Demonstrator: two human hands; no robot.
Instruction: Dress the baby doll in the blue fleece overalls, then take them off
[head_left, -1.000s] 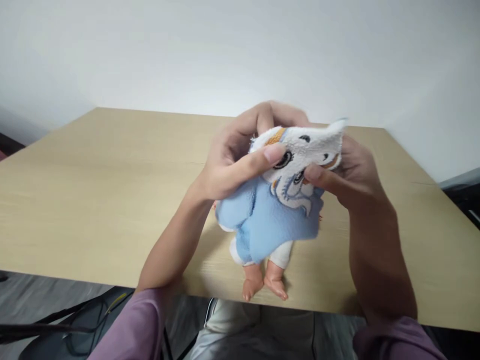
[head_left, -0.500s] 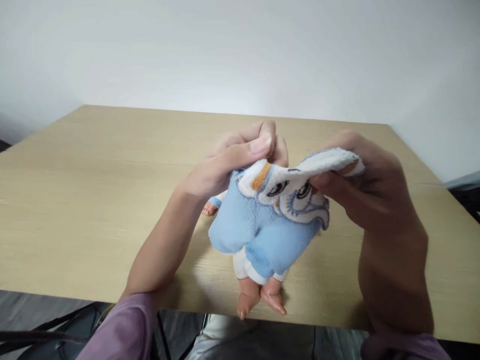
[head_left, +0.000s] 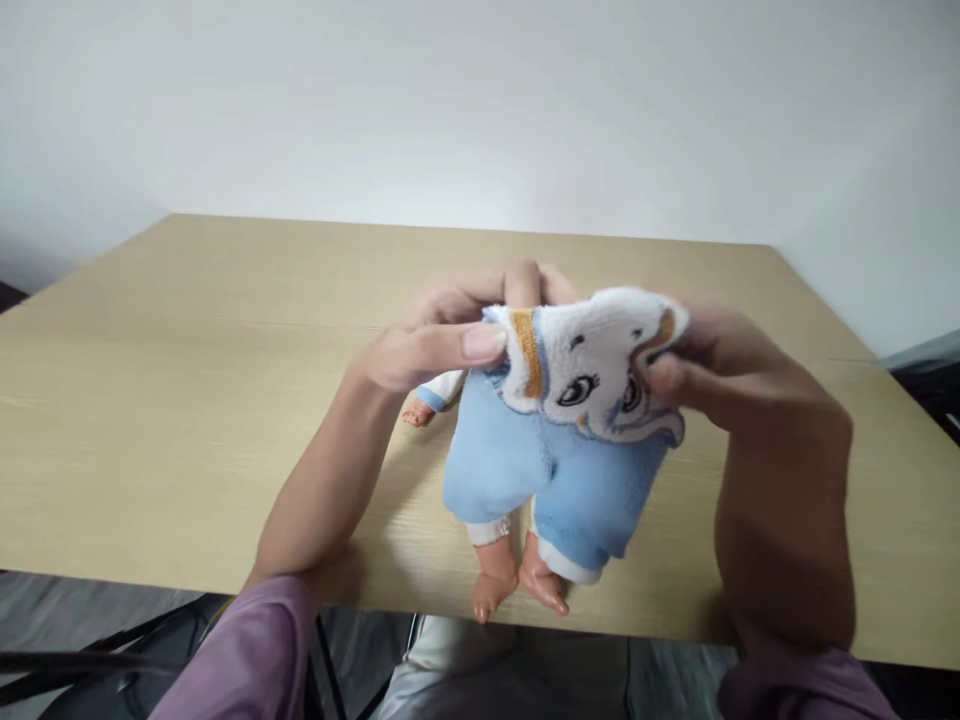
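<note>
A small doll (head_left: 517, 580) stands near the front edge of the wooden table (head_left: 187, 380); its bare feet and one small arm show. A blue fleece garment (head_left: 555, 480) with a white elephant face covers its body and head. My left hand (head_left: 442, 345) pinches the garment's white and orange top edge on the left side. My right hand (head_left: 727, 375) grips the same edge on the right, thumb pressed on the elephant face. Both hands are closed on the fabric. The doll's head is hidden under it.
The light wooden table stretches far to the left and back, ending at a white wall. Dark cables and grey floor show below the front edge, with my lap under the doll's feet. A dark object (head_left: 930, 385) sits past the table's right edge.
The garment has slid lower over the doll, its two blue legs now hanging side by side. My hands shifted slightly and the elephant face turned more upright.
</note>
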